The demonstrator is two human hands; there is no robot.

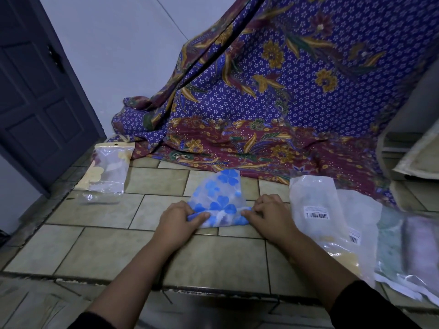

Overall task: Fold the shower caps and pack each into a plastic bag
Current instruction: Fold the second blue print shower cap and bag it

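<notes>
A translucent shower cap with blue flowers (219, 197) lies on the tiled counter (107, 243), folded into a wedge that points away from me. My left hand (178, 218) pinches its near left corner, and my right hand (267, 213) pinches its near right corner. The cap's near edge is rolled or folded between the two hands. A clear plastic bag holding a yellow-flowered cap (108, 173) lies at the far left of the counter.
A pile of plastic bags with barcode labels (316, 210) and more packets (403, 248) lies at my right. A purple and maroon patterned cloth (273, 103) drapes down behind. A dark door (40, 91) stands on the left. The counter's front edge runs below my forearms.
</notes>
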